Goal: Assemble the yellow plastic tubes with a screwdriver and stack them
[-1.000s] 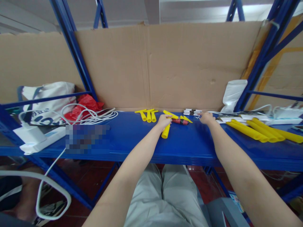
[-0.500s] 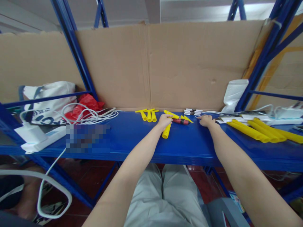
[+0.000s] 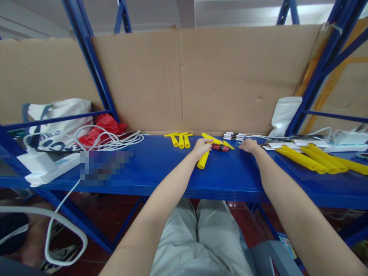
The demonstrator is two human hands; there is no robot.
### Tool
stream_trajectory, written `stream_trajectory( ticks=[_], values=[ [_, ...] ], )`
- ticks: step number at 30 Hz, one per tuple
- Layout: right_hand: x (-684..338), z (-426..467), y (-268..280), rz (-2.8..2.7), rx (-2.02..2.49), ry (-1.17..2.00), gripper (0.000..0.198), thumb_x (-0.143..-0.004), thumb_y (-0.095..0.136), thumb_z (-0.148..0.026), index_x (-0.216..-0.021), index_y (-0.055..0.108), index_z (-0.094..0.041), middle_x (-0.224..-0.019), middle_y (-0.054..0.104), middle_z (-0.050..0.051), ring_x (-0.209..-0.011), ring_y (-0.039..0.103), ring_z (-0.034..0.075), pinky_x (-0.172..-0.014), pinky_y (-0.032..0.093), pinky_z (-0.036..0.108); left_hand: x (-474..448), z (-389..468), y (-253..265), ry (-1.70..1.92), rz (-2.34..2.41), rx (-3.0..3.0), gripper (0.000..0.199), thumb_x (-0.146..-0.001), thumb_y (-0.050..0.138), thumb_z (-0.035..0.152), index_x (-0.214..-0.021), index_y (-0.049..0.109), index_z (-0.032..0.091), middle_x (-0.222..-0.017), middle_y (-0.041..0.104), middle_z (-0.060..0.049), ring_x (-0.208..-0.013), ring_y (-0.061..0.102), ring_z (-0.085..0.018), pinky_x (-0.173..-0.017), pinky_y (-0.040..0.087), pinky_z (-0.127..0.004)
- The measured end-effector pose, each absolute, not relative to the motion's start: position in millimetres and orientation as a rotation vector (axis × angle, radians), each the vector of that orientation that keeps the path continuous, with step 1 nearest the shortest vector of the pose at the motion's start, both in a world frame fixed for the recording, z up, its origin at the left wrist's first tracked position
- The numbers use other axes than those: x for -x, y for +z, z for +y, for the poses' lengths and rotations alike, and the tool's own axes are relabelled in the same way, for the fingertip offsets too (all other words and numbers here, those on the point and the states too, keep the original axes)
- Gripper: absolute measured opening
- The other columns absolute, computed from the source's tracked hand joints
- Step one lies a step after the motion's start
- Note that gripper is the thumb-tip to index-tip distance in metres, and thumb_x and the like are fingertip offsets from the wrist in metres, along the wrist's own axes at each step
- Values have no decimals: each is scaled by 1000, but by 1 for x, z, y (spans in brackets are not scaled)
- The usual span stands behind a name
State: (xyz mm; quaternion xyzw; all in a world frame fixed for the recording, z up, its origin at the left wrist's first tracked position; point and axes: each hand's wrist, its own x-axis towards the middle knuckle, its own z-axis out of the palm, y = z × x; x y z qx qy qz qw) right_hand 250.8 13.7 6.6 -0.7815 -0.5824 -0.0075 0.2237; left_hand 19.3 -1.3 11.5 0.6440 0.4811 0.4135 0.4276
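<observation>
My left hand [image 3: 202, 148] is closed around a yellow tube [image 3: 203, 161], whose open end points toward me. A flat yellow bar [image 3: 209, 137] sticks out beyond my fingers; whether it is joined to the tube I cannot tell. Just right of that hand lies a red and black tool [image 3: 221, 147], beside a small yellow piece [image 3: 229, 144]. My right hand [image 3: 248, 146] rests low at the tabletop with its fingers drawn together, near small white bits [image 3: 240, 142]. Anything between those fingertips is hidden.
Several yellow T-shaped pieces [image 3: 181, 141] stand at the back left of my hands. White-and-black packets [image 3: 234, 136] lie behind the tool. Longer yellow tubes [image 3: 319, 161] lie on the right of the blue shelf [image 3: 161, 168]. Coiled white cables [image 3: 115, 140] and a power strip [image 3: 54, 170] occupy the left.
My right hand's fingers have curled in closer together near the white bits. The yellow bar by my left hand has shifted slightly to the right.
</observation>
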Motion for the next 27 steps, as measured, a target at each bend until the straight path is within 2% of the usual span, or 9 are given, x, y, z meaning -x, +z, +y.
stream_trajectory(
  ticks=[3, 6, 9, 12, 16, 27],
  values=[
    [-237, 10, 17, -1547, 2074, 161, 15, -74, 59, -24, -78, 69, -14, -92, 67, 13, -100, 57, 28, -86, 44, 40, -20, -3, 12, 1042, 1204, -1609, 44, -76, 53, 1, -118, 61, 13, -90, 68, -10, -61, 60, -10, -52, 46, -19],
    [-217, 6, 26, -1572, 1774, 262, 19, -78, 56, -26, -81, 68, -12, -87, 68, 9, -86, 61, 19, -78, 46, 29, -21, -6, 14, 1040, 1197, -1618, 47, -75, 55, 1, -120, 59, 13, -91, 69, -9, -63, 61, -11, -57, 47, -20],
    [-199, 4, 29, -1565, 1483, 462, 13, -74, 61, -25, -74, 66, -13, -82, 69, 6, -76, 60, 14, -75, 45, 25, -21, -11, 16, 1032, 1182, -1667, 48, -74, 53, 0, -119, 60, 12, -92, 69, -9, -63, 61, -10, -59, 47, -20],
    [-185, 2, 28, -1580, 1398, 598, 10, -71, 63, -23, -67, 64, -13, -71, 66, 3, -66, 56, 11, -69, 44, 23, -21, -15, 18, 1031, 1158, -1717, 49, -72, 50, -3, -119, 60, 10, -96, 69, -10, -65, 61, -10, -62, 48, -21],
    [-177, 0, 27, -1586, 1447, 562, 10, -70, 65, -21, -64, 64, -14, -59, 60, -1, -59, 50, 10, -62, 41, 22, -22, -17, 20, 1033, 1122, -1746, 51, -72, 50, -3, -119, 60, 11, -95, 70, -9, -64, 61, -10, -65, 48, -22],
    [-171, -3, 28, -1603, 1508, 465, 11, -70, 62, -21, -61, 63, -14, -56, 55, -2, -55, 45, 9, -57, 35, 22, -22, -14, 19, 1046, 1095, -1772, 49, -72, 52, -2, -119, 60, 11, -94, 70, -10, -63, 62, -11, -67, 49, -24]
  ],
)
